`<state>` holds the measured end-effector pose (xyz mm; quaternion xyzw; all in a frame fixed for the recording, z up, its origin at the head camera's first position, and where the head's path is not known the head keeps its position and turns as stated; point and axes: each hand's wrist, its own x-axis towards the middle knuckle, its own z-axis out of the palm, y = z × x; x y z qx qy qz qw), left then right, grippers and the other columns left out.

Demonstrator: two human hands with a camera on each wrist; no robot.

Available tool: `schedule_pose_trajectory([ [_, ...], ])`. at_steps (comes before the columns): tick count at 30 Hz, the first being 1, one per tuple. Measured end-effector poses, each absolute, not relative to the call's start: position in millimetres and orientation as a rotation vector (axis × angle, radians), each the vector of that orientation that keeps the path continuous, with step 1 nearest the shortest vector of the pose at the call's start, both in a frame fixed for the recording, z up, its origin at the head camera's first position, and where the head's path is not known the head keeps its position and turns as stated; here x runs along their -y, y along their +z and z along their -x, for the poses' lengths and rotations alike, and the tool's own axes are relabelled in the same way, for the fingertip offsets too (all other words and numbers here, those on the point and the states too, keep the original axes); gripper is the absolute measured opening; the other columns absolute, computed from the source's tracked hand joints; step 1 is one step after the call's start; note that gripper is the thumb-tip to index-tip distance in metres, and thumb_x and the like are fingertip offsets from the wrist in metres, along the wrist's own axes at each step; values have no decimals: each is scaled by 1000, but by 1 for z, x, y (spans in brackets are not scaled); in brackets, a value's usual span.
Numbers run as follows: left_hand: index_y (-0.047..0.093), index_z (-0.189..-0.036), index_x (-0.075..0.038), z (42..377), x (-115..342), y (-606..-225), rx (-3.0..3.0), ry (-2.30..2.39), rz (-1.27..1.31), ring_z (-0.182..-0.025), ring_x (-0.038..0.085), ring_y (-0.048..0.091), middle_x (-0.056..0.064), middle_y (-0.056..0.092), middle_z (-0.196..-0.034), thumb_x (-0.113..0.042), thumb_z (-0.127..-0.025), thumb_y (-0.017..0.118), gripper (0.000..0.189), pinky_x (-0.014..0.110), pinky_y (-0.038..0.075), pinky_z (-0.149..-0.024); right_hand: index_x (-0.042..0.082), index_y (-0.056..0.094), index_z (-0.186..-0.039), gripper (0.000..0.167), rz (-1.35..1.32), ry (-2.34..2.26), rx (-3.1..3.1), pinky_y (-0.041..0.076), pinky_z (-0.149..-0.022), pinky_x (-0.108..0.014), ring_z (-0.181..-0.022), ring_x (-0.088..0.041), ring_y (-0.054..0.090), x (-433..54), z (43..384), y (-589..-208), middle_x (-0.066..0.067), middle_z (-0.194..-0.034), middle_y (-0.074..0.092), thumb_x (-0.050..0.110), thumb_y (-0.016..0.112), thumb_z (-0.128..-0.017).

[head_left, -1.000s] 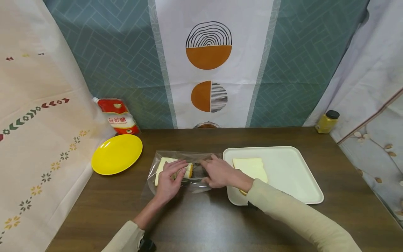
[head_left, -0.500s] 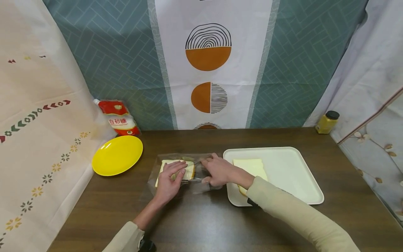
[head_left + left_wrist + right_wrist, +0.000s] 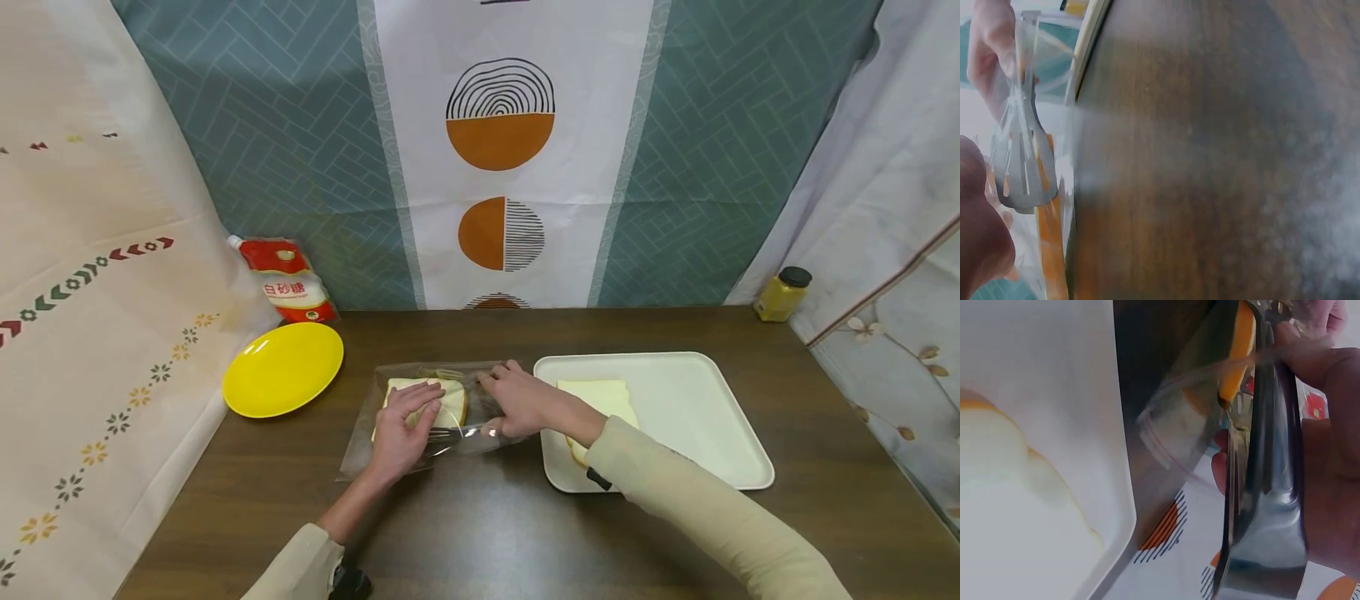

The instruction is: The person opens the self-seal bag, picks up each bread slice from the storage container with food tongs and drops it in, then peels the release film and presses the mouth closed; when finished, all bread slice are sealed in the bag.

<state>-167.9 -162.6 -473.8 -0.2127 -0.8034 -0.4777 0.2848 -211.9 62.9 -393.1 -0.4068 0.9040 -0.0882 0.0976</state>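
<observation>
A clear plastic bag [image 3: 358, 454] lies on the table with a square slice of bread [image 3: 454, 403] inside. My left hand [image 3: 400, 432] rests over the slice, fingers loosely extended, pressing through the plastic. My right hand [image 3: 517, 404] is at the bag's right end and grips metal tongs [image 3: 1275, 531], thumb on one side and fingers on the other. In the left wrist view, a slotted head of the tongs [image 3: 1025, 165] is inside the bag, close against the bread's brown crust [image 3: 1052, 250]. The left fingers partly cover the slice.
A white tray [image 3: 697, 417] with bread [image 3: 600, 400] on its left side stands at right, under my right forearm. A yellow plate [image 3: 283, 371] and a red sugar bag [image 3: 291, 283] are at left. A yellow jar [image 3: 782, 296] stands at the far right corner.
The tongs' heads have spread apart across the bread inside the bag. More of the slice shows now, lying flatter. Both hands have stayed nearly in place.
</observation>
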Motion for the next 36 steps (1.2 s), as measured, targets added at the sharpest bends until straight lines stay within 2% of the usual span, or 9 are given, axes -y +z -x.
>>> schedule_pose_trajectory([
  [5,76,-103,2,169,163,-475,2153,-1264,565,-106,41,65,19,72,-109,6,-86,71,18,72,29,-101,-6,52,-139,78,1165,-278,-2710,45,-99,-44,-119,-37,50,-64,214,-394,-21,-134,57,43,79,-84],
  [9,76,-103,2,172,163,-474,2143,-1271,578,-105,41,65,20,72,-109,6,-86,71,18,64,36,-98,-5,54,-138,78,1141,-280,-2738,45,-99,-43,-119,-36,51,-66,214,-393,-20,-133,59,44,80,-83],
  [12,76,-103,3,173,162,-474,2143,-1278,576,-105,41,65,20,72,-108,7,-86,71,18,61,38,-97,-5,54,-138,80,1113,-277,-2750,47,-97,-44,-118,-36,52,-70,213,-388,-20,-132,59,45,80,-82],
  [21,76,-104,2,169,164,-476,2185,-1265,544,-107,41,64,19,72,-110,5,-87,71,18,76,23,-102,-7,53,-138,78,1046,-308,-2761,48,-94,-47,-117,-41,51,-100,195,-370,-22,-129,59,43,79,-84],
  [28,77,-102,2,164,167,-479,2197,-1260,523,-107,41,64,19,72,-109,6,-85,72,18,78,22,-100,-6,57,-130,70,945,-426,-2850,50,-90,-48,-111,-35,55,-141,173,-372,-17,-120,62,40,80,-82],
  [33,76,-104,1,170,165,-478,2191,-1265,568,-107,40,63,18,72,-110,5,-86,72,19,78,22,-101,-6,55,-133,77,754,-526,-2935,50,-89,-51,-115,-36,55,-173,156,-371,-19,-124,60,44,81,-80],
  [36,76,-104,1,172,162,-477,2175,-1271,579,-107,40,64,19,72,-110,5,-86,71,19,76,24,-101,-6,52,-135,83,644,-552,-3005,51,-84,-55,-115,-39,55,-189,144,-370,-22,-126,57,47,80,-79],
])
